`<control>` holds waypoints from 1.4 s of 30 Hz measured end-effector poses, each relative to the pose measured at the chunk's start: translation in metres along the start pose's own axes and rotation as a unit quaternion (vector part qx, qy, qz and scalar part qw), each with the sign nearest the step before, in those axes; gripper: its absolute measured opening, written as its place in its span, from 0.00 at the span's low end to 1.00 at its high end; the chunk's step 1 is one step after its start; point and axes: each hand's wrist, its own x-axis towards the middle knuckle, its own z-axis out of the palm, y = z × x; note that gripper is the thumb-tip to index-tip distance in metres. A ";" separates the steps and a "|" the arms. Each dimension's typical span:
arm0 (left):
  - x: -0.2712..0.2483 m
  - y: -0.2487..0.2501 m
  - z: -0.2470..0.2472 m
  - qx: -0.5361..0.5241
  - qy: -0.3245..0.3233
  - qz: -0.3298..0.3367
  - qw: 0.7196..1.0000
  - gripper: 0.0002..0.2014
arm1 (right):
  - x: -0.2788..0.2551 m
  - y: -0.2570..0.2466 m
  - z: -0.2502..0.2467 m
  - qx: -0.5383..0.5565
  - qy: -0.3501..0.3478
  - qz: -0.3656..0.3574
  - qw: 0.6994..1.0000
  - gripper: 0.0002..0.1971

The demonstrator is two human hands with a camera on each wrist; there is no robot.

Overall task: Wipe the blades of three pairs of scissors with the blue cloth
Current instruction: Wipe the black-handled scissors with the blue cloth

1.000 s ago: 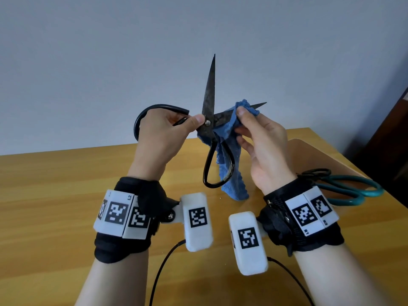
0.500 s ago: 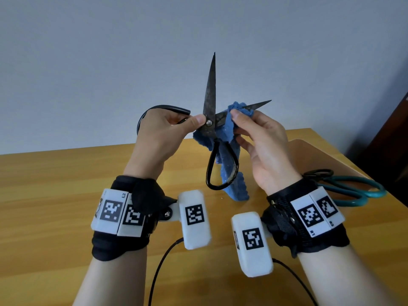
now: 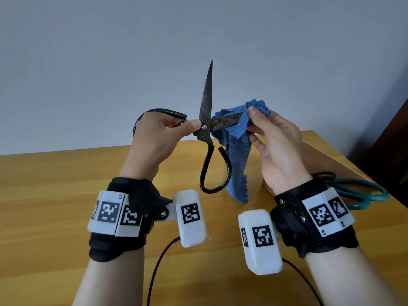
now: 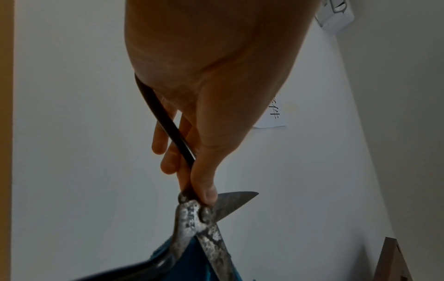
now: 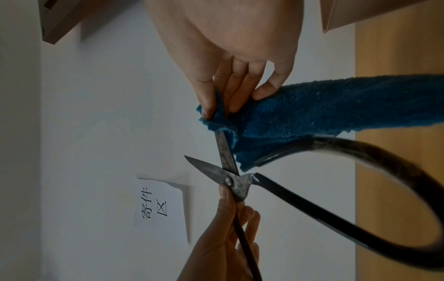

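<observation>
Large black iron scissors [image 3: 206, 120] [image 5: 228, 178] [image 4: 192, 214] are held in the air, spread wide, one blade pointing up and the other to the right. My left hand [image 3: 159, 135] [image 4: 206, 190] grips one handle loop, thumb by the pivot. My right hand [image 3: 271, 142] [image 5: 230, 95] pinches the blue cloth [image 3: 238, 146] [image 5: 300, 117] around the tip of the right-pointing blade, hiding that tip. The rest of the cloth hangs down behind the free handle loop.
Teal-handled scissors [image 3: 357, 193] and a black handle loop [image 3: 324, 175] lie on a wooden board [image 3: 326, 164] at the right of the wooden table [image 3: 55, 195]. A dark cabinet [image 3: 395, 155] stands far right. A paper sign [image 5: 158, 205] hangs on the wall.
My right hand has slid the cloth outward along the right-pointing blade, from near the pivot to its tip. The left hand keeps its grip.
</observation>
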 end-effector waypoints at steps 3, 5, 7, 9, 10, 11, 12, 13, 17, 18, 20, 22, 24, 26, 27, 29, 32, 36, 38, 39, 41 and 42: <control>0.001 -0.002 -0.001 0.005 0.004 0.002 1.000 0.08 | 0.002 -0.002 -0.003 0.014 0.017 0.002 1.000 0.03; 0.002 -0.003 -0.004 0.013 0.009 0.004 1.000 0.08 | 0.004 -0.004 -0.008 0.037 0.039 0.004 0.999 0.03; 0.003 -0.005 -0.010 0.024 0.012 0.004 1.000 0.09 | 0.007 -0.008 -0.013 0.044 0.052 -0.005 0.998 0.01; 0.004 -0.006 -0.018 0.046 0.010 0.012 0.999 0.11 | 0.010 -0.012 -0.018 0.010 0.048 -0.031 0.998 0.04; 0.003 -0.006 -0.021 0.061 0.004 0.018 0.998 0.11 | 0.011 -0.013 -0.019 -0.009 0.042 -0.047 0.998 0.08; 0.003 -0.005 -0.024 0.077 -0.002 0.025 0.997 0.10 | 0.011 -0.014 -0.019 -0.027 0.035 -0.059 0.997 0.11; 0.002 -0.004 -0.026 0.094 -0.009 0.031 0.995 0.10 | 0.011 -0.015 -0.018 -0.047 0.021 -0.062 0.997 0.14; 0.001 -0.003 -0.028 0.110 -0.015 0.037 0.993 0.10 | 0.011 -0.015 -0.017 -0.073 0.001 -0.057 0.996 0.15; -0.001 0.000 -0.030 0.147 -0.031 0.046 0.988 0.09 | 0.008 -0.012 -0.015 -0.184 -0.112 -0.032 0.976 0.18; 0.000 0.000 -0.029 0.151 -0.034 0.047 0.987 0.09 | 0.007 -0.011 -0.014 -0.217 -0.139 -0.038 0.965 0.18; 0.000 0.000 -0.028 0.157 -0.040 0.047 0.986 0.10 | 0.006 -0.009 -0.012 -0.269 -0.179 -0.061 0.944 0.13; 0.000 0.000 -0.027 0.161 -0.044 0.046 0.985 0.10 | 0.005 -0.008 -0.011 -0.287 -0.205 -0.069 0.933 0.09; -0.001 0.001 -0.027 0.166 -0.048 0.049 0.984 0.10 | 0.004 -0.008 -0.011 -0.301 -0.229 -0.061 0.924 0.09; -0.001 0.001 -0.027 0.173 -0.052 0.051 0.982 0.10 | 0.004 -0.007 -0.011 -0.303 -0.248 -0.055 0.919 0.08; 0.000 0.000 -0.026 0.177 -0.055 0.052 0.981 0.10 | 0.003 -0.007 -0.010 -0.300 -0.252 -0.055 0.919 0.08; 0.001 0.000 -0.025 0.181 -0.062 0.053 0.980 0.11 | 0.003 -0.005 -0.009 -0.299 -0.252 -0.063 0.918 0.09; 0.002 0.000 -0.021 0.189 -0.074 0.065 0.977 0.11 | 0.001 -0.003 -0.005 -0.303 -0.257 -0.052 0.916 0.09; 0.002 0.002 -0.015 0.198 -0.076 0.085 0.974 0.11 | 0.000 0.000 -0.002 -0.313 -0.246 -0.055 0.916 0.16; 0.002 0.003 -0.012 0.196 -0.074 0.086 0.974 0.12 | -0.002 0.002 0.000 -0.318 -0.234 -0.054 0.917 0.20; 0.002 0.003 -0.011 0.197 -0.073 0.085 0.974 0.12 | -0.002 0.003 0.001 -0.327 -0.226 -0.058 0.916 0.22; 0.001 0.004 -0.009 0.196 -0.072 0.088 0.974 0.13 | -0.003 0.005 0.002 -0.355 -0.210 -0.076 0.908 0.24; 0.001 0.004 -0.009 0.196 -0.070 0.090 0.974 0.13 | -0.003 0.006 0.003 -0.367 -0.203 -0.084 0.904 0.24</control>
